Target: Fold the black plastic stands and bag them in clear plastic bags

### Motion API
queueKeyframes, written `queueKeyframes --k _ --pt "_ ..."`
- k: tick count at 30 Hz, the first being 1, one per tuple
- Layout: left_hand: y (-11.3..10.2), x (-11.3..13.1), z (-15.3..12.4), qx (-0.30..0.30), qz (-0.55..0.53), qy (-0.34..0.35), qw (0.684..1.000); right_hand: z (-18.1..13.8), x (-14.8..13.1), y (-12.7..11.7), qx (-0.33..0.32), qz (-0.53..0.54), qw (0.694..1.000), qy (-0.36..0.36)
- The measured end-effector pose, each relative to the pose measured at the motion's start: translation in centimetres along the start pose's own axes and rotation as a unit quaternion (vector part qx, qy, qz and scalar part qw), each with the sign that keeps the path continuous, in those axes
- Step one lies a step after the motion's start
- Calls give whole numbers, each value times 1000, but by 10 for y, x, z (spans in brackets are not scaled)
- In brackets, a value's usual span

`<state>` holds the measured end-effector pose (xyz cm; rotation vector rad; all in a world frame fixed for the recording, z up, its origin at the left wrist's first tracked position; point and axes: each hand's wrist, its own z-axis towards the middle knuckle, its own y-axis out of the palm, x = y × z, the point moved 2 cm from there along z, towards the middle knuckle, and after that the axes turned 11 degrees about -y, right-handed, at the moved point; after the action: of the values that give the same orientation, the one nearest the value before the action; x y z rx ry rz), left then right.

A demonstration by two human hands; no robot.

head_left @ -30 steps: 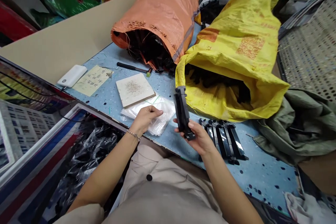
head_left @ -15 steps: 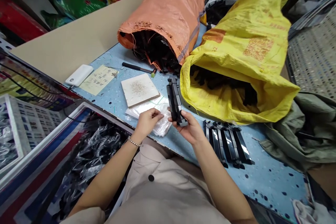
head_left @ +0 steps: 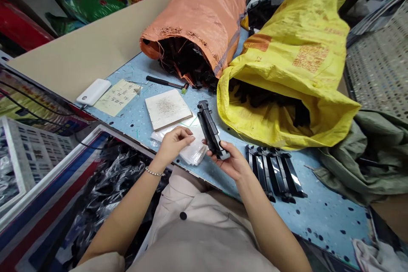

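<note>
In my right hand [head_left: 232,160] is a long black plastic part [head_left: 210,129], gripped at its near end, its far end tilted up and away from me. It seems to be one or two pieces lying together; I cannot tell which. My left hand [head_left: 174,145] is over the clear plastic bags [head_left: 194,149], thumb and fingers pinched together. Whether a bag edge is between those fingertips cannot be made out. Partly on top of the bags lies a square white board [head_left: 168,109] with brown specks. Several similar black parts [head_left: 274,172] lie side by side right of my right hand.
An orange sack [head_left: 197,12] and a yellow sack [head_left: 287,72], both open toward me, hold black parts. A small hammer [head_left: 165,83], a handwritten note [head_left: 117,97] and a white power bank [head_left: 93,92] lie at the left. Below the table edge stands a crate of plastic-wrapped black pieces [head_left: 105,195].
My left hand has drawn slightly left, away from the black part. The part has turned in my right hand, its far end swinging left. The view has shifted a little.
</note>
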<state>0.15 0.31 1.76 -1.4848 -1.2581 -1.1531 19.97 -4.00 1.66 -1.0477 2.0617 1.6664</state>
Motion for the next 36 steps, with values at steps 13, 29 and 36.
queueKeyframes --k 13,29,36 --pt "8 21 -25 5 340 231 912 -9 -12 2 -7 -38 999 -26" --pt "5 6 -18 35 392 139 909 -26 0 -14 85 -19 995 -52" --pt "7 9 -13 17 346 153 925 -67 29 -11 -33 78 986 145"
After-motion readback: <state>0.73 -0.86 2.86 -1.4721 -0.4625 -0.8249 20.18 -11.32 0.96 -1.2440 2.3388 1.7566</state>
